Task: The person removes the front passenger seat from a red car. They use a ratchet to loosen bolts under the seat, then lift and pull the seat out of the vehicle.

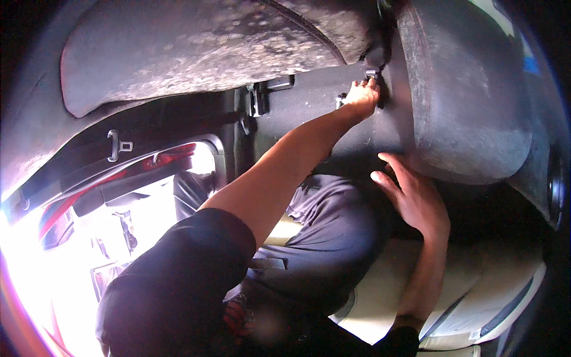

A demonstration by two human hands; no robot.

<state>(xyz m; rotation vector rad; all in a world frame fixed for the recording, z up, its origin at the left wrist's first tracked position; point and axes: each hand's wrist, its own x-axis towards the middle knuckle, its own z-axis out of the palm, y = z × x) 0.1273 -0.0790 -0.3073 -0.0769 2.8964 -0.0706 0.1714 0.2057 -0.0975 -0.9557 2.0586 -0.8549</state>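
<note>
While the left hand reaches a fitting beside the right seat (grip unclear), the right hand, loosely spread, should brace there

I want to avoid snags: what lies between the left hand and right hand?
Grey carpet, darkening into shadow, lies between the left hand and right hand in the head view.

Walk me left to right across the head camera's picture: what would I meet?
Silver metal fitting on the dark trim, black bracket, the person's left hand, their right hand, round dark fitting near the edge.
</note>
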